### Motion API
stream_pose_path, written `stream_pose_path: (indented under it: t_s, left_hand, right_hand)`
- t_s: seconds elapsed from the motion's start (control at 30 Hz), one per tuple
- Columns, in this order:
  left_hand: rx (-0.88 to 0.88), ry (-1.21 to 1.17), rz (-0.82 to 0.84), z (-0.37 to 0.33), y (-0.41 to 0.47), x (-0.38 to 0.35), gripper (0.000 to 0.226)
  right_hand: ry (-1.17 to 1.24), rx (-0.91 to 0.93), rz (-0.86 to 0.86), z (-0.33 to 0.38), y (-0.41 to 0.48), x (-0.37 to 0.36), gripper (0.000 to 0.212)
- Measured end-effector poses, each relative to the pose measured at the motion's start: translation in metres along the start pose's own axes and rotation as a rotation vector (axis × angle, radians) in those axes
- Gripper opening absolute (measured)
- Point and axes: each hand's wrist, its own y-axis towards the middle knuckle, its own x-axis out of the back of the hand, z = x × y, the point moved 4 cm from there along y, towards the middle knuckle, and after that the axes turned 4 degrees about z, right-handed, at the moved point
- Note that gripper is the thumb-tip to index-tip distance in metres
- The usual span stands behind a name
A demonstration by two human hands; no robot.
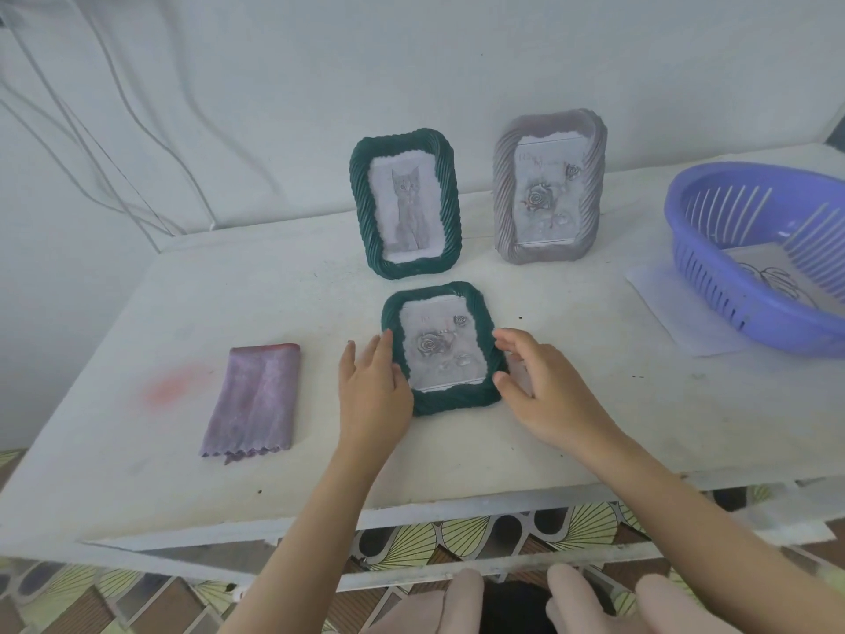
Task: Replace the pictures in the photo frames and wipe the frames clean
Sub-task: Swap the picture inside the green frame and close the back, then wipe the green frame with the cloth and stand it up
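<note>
Presently the green frame [442,349] lies face-up on the table [137,404], between both hands. Left hand [372,386] rests spread against its edge; right hand [537,386], loosely curled, brackets the opposite edge, apparently to lift it.

All 3 frames, standing green frame [362,208], lying green frame [457,403] and grey frame [503,199], have matt, rope-ribbed rims. The cloth [256,400] is soft napped fabric; the basket [731,286] is smooth, faintly glossy plastic. The table [594,404] top is matt, scuffed white.
</note>
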Motion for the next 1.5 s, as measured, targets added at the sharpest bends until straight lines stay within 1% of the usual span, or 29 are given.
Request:
stream_pose_path:
  t_s: [0.03,0.07,0.2,0.27,0.4,0.47,0.5,0.53,0.6,0.63,0.67,0.7,0.8,0.83,0.9,0.97,1.03,1.17,1.2,1.27,1.33,1.43,1.5]
  left_hand:
    - [0.005,0.076,0.015,0.003,0.001,-0.001,0.048]
    - [-0.003,0.097,0.023,0.005,0.002,-0.001,0.048]
    - [-0.075,0.015,-0.004,0.009,0.001,0.003,0.045]
    - [-0.098,-0.002,-0.071,0.015,0.001,0.012,0.041]
    - [-0.061,-0.003,-0.237,0.045,0.002,0.044,0.037]
    - [0.005,0.036,-0.300,0.065,0.002,0.061,0.039]
    - [0.072,0.086,-0.324,0.075,0.002,0.069,0.043]
    - [0.187,0.151,-0.322,0.086,0.001,0.075,0.048]
    - [0.447,0.225,-0.235,0.105,-0.003,0.082,0.056]
    - [0.500,0.201,-0.187,0.109,-0.005,0.084,0.057]
    - [0.491,0.144,-0.171,0.110,-0.007,0.085,0.058]
    - [0.451,0.068,-0.189,0.109,-0.008,0.086,0.058]
    - [0.350,-0.160,-0.312,0.099,-0.011,0.094,0.056]
    - [0.341,-0.226,-0.339,0.097,-0.011,0.097,0.053]
    - [0.356,-0.370,-0.340,0.095,-0.010,0.101,0.047]
    - [0.354,-0.517,-0.273,0.094,-0.008,0.103,0.041]
    - [0.350,-0.675,-0.171,0.089,-0.009,0.104,0.036]
    - [0.284,-0.996,-0.012,0.070,-0.007,0.101,0.032]
    - [0.254,-1.043,0.017,0.062,-0.006,0.100,0.032]
    - [0.184,-1.124,0.062,0.043,-0.004,0.096,0.032]
    - [0.118,-1.218,0.100,0.022,-0.002,0.088,0.032]
    - [0.065,-1.341,0.128,-0.003,0.001,0.073,0.030]
    - [0.048,-1.378,0.145,-0.015,0.002,0.061,0.030]
  right_hand:
    - [-0.041,0.016,-0.013,0.000,0.000,0.000,0.049]
    - [-0.080,0.027,-0.020,-0.001,0.000,0.001,0.048]
    - [-0.196,0.075,-0.015,-0.004,-0.001,-0.001,0.039]
    - [-0.225,0.092,-0.020,-0.005,-0.001,-0.002,0.035]
    - [-0.261,0.107,-0.022,-0.006,-0.001,-0.003,0.039]
    - [-0.263,0.098,-0.020,-0.006,-0.002,-0.003,0.040]
    - [-0.263,0.095,-0.020,-0.006,-0.002,-0.003,0.040]
    - [-0.265,0.095,-0.020,-0.006,-0.002,-0.003,0.040]
    - [-0.273,0.102,-0.018,-0.007,-0.002,-0.004,0.040]
    - [-0.275,0.103,-0.018,-0.007,-0.002,-0.005,0.040]
    - [-0.274,0.103,-0.020,-0.007,-0.002,-0.005,0.040]
    - [-0.273,0.101,-0.023,-0.007,-0.002,-0.005,0.040]
    - [-0.278,0.101,-0.028,-0.007,-0.002,-0.004,0.041]
    - [-0.277,0.101,-0.027,-0.007,-0.002,-0.004,0.042]
    - [-0.274,0.100,-0.020,-0.008,-0.002,-0.005,0.043]
    - [-0.260,0.102,-0.017,-0.010,-0.002,-0.005,0.043]
    - [-0.234,0.092,-0.023,-0.010,-0.003,-0.004,0.044]
    - [-0.236,0.149,-0.099,0.004,-0.005,-0.003,0.047]
    - [-0.194,0.160,-0.100,0.011,-0.005,-0.003,0.044]
    - [-0.032,0.176,-0.073,0.026,-0.005,-0.005,0.039]
    - [0.199,0.164,-0.017,0.041,-0.004,-0.007,0.044]
    - [0.590,0.101,0.057,0.059,0.001,-0.012,0.054]
    - [0.782,0.078,0.049,0.067,0.007,-0.013,0.058]
